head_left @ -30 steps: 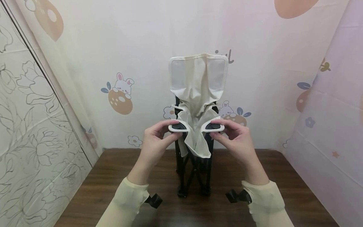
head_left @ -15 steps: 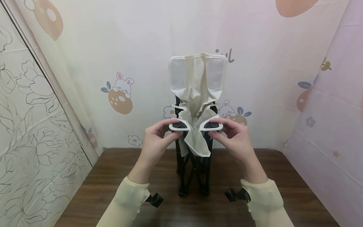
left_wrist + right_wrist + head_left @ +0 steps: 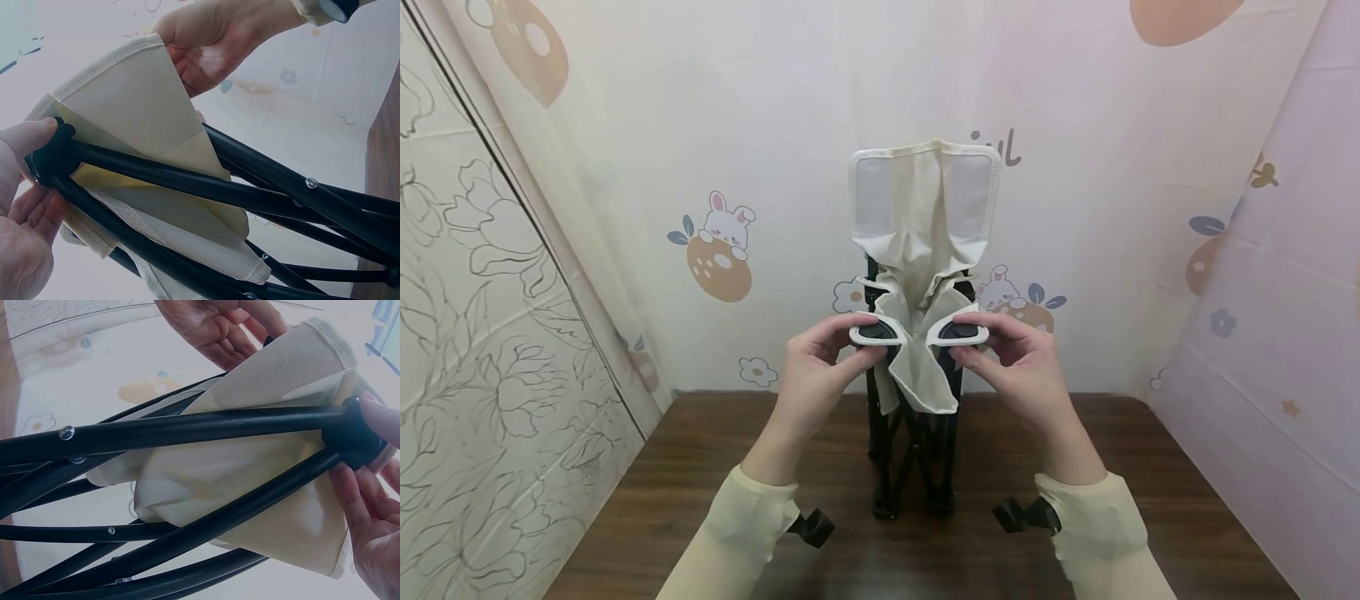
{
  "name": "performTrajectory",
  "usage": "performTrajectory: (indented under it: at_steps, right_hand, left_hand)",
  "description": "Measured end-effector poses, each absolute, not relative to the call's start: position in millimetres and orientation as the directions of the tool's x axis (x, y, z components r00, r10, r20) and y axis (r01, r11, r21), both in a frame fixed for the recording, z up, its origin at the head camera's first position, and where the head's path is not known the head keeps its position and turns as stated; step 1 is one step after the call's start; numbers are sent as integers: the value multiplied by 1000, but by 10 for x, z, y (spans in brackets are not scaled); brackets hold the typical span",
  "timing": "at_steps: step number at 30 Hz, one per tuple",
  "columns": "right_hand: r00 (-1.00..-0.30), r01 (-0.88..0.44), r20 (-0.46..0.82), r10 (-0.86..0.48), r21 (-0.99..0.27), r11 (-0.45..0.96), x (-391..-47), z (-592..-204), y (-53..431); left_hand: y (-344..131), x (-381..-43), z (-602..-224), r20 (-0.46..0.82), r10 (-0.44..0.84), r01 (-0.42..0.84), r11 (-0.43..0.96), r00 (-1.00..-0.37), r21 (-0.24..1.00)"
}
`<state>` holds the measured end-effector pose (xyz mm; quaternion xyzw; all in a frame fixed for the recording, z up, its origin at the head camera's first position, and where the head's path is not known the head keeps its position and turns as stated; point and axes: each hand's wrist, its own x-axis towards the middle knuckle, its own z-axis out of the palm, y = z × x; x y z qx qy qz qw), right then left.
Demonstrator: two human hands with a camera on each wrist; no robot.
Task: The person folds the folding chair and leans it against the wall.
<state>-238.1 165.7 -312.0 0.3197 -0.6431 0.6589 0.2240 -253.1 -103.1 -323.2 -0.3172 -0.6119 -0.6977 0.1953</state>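
Observation:
A small folding chair with cream fabric and a black tube frame stands upright on the table, its seat bunched into a narrow fold. My left hand pinches the left front seat corner, fingers above and thumb below its black plastic joint. On the other side my right hand pinches the right front corner the same way, at another black joint. Close up, the left wrist view shows two tubes meeting at the held joint. A matching joint appears between fingers and thumb in the right wrist view.
The brown wooden table runs under the chair. A pale curtain with rabbit prints hangs close behind the backrest. Patterned panels close off both sides. Black wrist straps with small blocks stick out from both sleeves.
The right hand and its seat corner have shifted slightly inward, to the left. Both hands keep their pinch on the corners, and the chair otherwise looks the same.

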Motion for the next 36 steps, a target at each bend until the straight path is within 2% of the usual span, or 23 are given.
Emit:
performTrajectory:
  at_steps: [36]
  right_hand:
    - [-703, -705, 703, -110, -709, -23, -2377, -3112, 1588]
  left_hand:
    - [-987, -2543, -3223, 692, 137, 666, -195, -708, 720]
